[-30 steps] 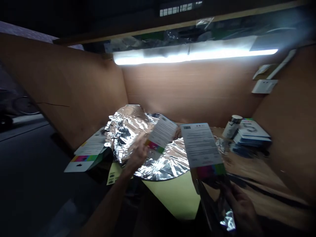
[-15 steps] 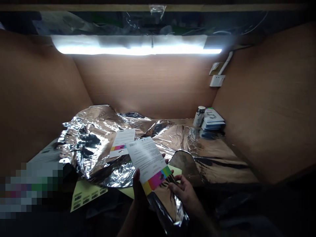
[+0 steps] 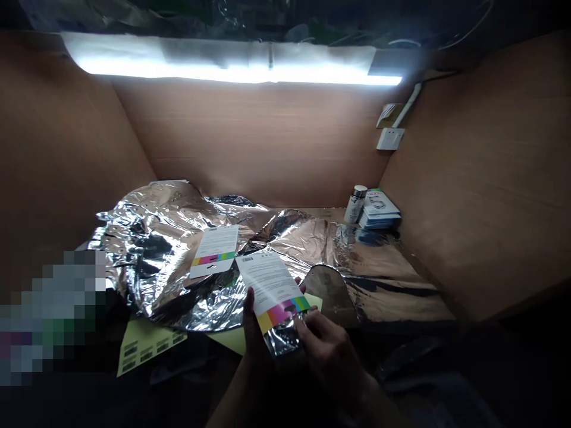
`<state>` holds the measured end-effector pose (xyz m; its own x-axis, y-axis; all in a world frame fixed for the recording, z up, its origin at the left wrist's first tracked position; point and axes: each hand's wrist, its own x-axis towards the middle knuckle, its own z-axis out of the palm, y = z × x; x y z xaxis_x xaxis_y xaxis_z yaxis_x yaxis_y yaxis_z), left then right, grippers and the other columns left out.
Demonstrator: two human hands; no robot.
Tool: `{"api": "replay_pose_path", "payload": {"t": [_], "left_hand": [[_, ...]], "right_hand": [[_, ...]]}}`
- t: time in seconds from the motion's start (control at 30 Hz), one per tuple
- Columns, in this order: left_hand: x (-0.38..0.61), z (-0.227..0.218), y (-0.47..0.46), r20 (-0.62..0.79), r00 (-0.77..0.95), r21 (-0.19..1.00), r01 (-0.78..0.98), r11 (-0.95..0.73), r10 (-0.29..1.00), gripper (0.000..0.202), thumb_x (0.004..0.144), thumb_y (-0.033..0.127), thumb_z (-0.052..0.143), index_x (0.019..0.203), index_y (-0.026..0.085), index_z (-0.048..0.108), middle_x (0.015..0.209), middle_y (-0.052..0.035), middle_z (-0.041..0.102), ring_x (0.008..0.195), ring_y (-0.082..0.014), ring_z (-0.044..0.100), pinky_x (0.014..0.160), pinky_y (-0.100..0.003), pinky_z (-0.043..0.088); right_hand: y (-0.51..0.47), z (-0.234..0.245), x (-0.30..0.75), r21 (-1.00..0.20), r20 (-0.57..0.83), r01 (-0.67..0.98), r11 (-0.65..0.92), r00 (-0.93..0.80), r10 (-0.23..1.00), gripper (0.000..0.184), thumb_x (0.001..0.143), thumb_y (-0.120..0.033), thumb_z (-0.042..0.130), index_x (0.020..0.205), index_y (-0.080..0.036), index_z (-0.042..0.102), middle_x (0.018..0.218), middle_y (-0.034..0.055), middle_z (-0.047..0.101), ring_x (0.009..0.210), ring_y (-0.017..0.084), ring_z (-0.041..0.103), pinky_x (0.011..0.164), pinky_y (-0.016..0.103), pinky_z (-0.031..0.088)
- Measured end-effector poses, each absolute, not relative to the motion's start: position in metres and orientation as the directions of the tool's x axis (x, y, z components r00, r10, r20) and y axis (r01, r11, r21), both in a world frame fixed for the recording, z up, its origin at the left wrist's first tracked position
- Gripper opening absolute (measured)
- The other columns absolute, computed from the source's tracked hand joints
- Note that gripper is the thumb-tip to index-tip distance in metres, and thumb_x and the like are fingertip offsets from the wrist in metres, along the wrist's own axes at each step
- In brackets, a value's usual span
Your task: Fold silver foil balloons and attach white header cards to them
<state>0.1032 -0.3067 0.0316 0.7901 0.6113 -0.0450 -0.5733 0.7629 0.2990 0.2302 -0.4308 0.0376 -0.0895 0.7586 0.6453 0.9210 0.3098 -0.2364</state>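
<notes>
I hold a foil pouch with a white printed card and a rainbow stripe [image 3: 274,291] in both hands, low in the middle. My left hand [image 3: 250,330] grips its left edge with the thumb on the card. My right hand [image 3: 328,348] pinches the silver lower end of the pouch. A second card-topped pouch [image 3: 215,258] lies on the crumpled silver foil sheet [image 3: 151,249] just beyond my hands.
A small white bottle [image 3: 355,204] and a stack of blue-white packets [image 3: 379,211] stand at the back right. Yellow-green label sheets [image 3: 145,348] lie at the desk's front. Wooden partitions close in left, back and right; a light strip [image 3: 232,65] glows overhead.
My left hand put one pouch down on the foil and came over to the pouch in my right hand. Both hands now hold it lower and closer to me.
</notes>
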Motion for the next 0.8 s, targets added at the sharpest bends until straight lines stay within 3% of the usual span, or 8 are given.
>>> {"api": "replay_pose_path", "payload": {"t": [0.17,0.27,0.33,0.43,0.5,0.57,0.67,0.8], "left_hand": [[0.108,0.028,-0.312,-0.064,0.798,0.270,-0.564,0.780,0.599,0.092,0.086,0.073,0.059,0.154,0.014,0.043,0.134,-0.0219,0.067,0.122,-0.0453,0.065,0.107,-0.064,0.047],[0.117,0.027,-0.317,-0.097,0.813,0.336,-0.516,0.788,0.574,0.090,0.085,0.073,0.057,0.150,0.011,0.048,0.131,-0.0219,0.069,0.123,-0.0454,0.064,0.107,-0.064,0.047],[0.125,0.028,-0.318,-0.128,0.810,0.474,-0.456,0.753,0.572,0.091,0.084,0.075,0.055,0.146,0.008,0.053,0.129,-0.0226,0.069,0.125,-0.0454,0.063,0.108,-0.063,0.047],[0.129,0.030,-0.305,-0.077,0.640,0.895,-0.294,0.336,0.764,0.078,0.091,0.067,0.054,0.146,0.012,0.054,0.135,-0.0193,0.067,0.131,-0.0399,0.060,0.113,-0.057,0.046],[0.127,0.028,-0.289,0.135,0.489,0.991,-0.075,-0.113,0.862,0.066,0.096,0.056,0.057,0.150,0.020,0.051,0.148,-0.0139,0.060,0.144,-0.0345,0.049,0.122,-0.054,0.037],[0.125,0.021,-0.274,0.296,0.544,0.878,0.170,-0.448,0.785,0.061,0.098,0.050,0.058,0.153,0.026,0.049,0.162,-0.0096,0.046,0.155,-0.0329,0.032,0.127,-0.056,0.025],[0.126,0.001,-0.264,0.183,0.817,0.502,0.401,-0.767,0.547,0.057,0.103,0.046,0.049,0.156,0.028,0.046,0.169,-0.0076,0.034,0.159,-0.0353,0.019,0.127,-0.063,0.019],[0.134,-0.022,-0.264,0.112,0.880,0.165,0.441,-0.882,0.461,0.061,0.104,0.047,0.047,0.161,0.030,0.037,0.171,-0.0065,0.026,0.159,-0.0353,0.016,0.127,-0.062,0.020]], "right_hand": [[-0.435,0.025,0.205,-0.070,0.650,0.986,0.150,-0.069,0.757,0.047,0.103,-0.033,0.055,0.142,-0.007,0.059,0.128,0.0231,0.068,0.115,0.036,0.066,0.094,0.046,0.058],[-0.435,0.027,0.195,-0.147,0.548,0.986,0.077,0.017,0.836,0.075,0.091,-0.067,0.061,0.137,-0.008,0.063,0.131,0.0256,0.067,0.118,0.044,0.063,0.098,0.054,0.055],[-0.430,0.034,0.197,-0.219,0.376,0.976,-0.019,0.102,0.921,0.069,0.088,-0.068,0.066,0.130,-0.013,0.068,0.124,0.0224,0.070,0.112,0.043,0.065,0.099,0.056,0.053],[-0.422,0.034,0.205,-0.249,0.218,0.963,-0.107,0.164,0.962,0.060,0.088,-0.058,0.071,0.127,-0.012,0.069,0.123,0.0223,0.070,0.113,0.042,0.064,0.104,0.057,0.049],[-0.422,0.020,0.206,-0.229,0.183,0.964,-0.132,0.176,0.967,0.059,0.086,-0.046,0.076,0.133,-0.010,0.066,0.130,0.0237,0.067,0.121,0.043,0.061,0.111,0.057,0.044],[-0.429,0.001,0.203,-0.196,0.174,0.971,-0.133,0.168,0.970,0.061,0.084,-0.033,0.077,0.138,-0.009,0.062,0.136,0.0236,0.064,0.127,0.044,0.058,0.115,0.058,0.040],[-0.449,-0.018,0.201,-0.208,0.217,0.978,-0.022,0.068,0.974,0.061,0.086,-0.033,0.077,0.140,-0.010,0.061,0.138,0.0204,0.065,0.130,0.041,0.057,0.114,0.051,0.042],[-0.466,-0.016,0.223,-0.270,0.317,0.955,0.121,-0.031,0.948,0.054,0.095,-0.039,0.069,0.143,-0.017,0.059,0.143,0.0135,0.064,0.128,0.032,0.058,0.111,0.044,0.042]]}}
